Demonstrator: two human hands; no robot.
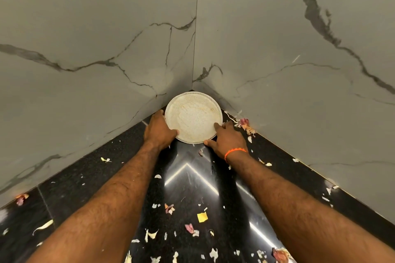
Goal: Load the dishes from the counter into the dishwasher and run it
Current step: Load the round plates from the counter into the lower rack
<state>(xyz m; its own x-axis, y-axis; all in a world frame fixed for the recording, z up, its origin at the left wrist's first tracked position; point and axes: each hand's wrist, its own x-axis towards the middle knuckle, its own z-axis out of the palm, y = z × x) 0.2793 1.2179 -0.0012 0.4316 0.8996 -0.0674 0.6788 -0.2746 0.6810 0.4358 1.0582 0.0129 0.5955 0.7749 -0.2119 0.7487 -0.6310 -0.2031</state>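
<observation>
Because the plate (pixel 193 117) sat pushed into the far corner of the black counter (pixel 119 156), where the two marbled wall panels (pixel 96 28) met, only its near and side edges were open to approach. The plate appeared to be a rigid, shallow round dish with a low raised rim, pale and smeared with dried residue. It was judged light enough for one hand but hard and breakable if knocked against the stone or the walls. The soiled surface might have been greasy, so the rim was the safer place to take hold, with fingers under the edge.

The left hand (pixel 159 130) was curled against the plate's left rim, its thumb lying on the near-left edge. The right hand (pixel 227 140) met the near-right rim, a finger lying over the edge onto the plate face and the thumb set against the lower rim. Both hands thus held the plate by opposite sides; whether it had left the counter could not be told. An orange band (pixel 235 152) circled the right wrist. Scraps of peel (pixel 243 124) littered the counter.
</observation>
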